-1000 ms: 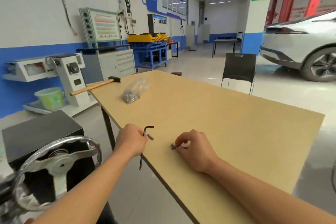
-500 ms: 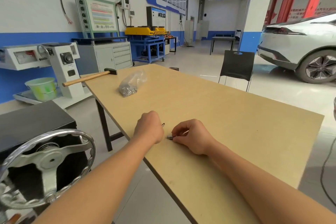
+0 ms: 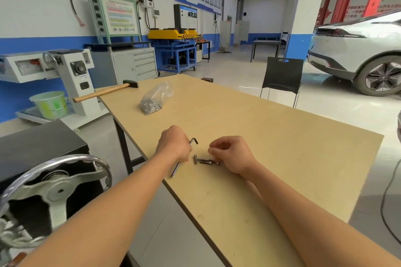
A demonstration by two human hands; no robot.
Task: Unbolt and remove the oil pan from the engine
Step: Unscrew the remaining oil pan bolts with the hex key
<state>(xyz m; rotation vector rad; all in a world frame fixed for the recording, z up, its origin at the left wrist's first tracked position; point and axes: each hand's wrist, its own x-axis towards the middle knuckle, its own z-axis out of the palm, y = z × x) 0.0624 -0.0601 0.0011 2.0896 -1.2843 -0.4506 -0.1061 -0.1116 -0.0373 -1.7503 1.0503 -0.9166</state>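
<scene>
Head camera: a person's left hand [image 3: 173,144] is clenched round a slim black L-shaped steel hex key [image 3: 193,141]. The short bend pokes out beside the knuckles and the long shank runs down and back past the near edge of the pale wooden workshop table [image 3: 282,147].

The right hand [image 3: 231,154] hovers just above the board with its fingers [image 3: 213,147] curled inward. Whether they pinch anything cannot be told.

A few small dark steel bolts [image 3: 206,161] lie on the table between the two hands, just below and left of the right fingertips. Their long axes run roughly left to right across the view. The right hand looks the nearer of the two.

Both forearms reach straight out from the body, wrists low over the board. Neither the oil pan nor the engine is in view, so this reads as setting removed fasteners aside.

Farther up the table lie a wooden-handled hammer [image 3: 104,92] and a clear plastic bag of hardware [image 3: 155,99], well apart from the hands.
</scene>
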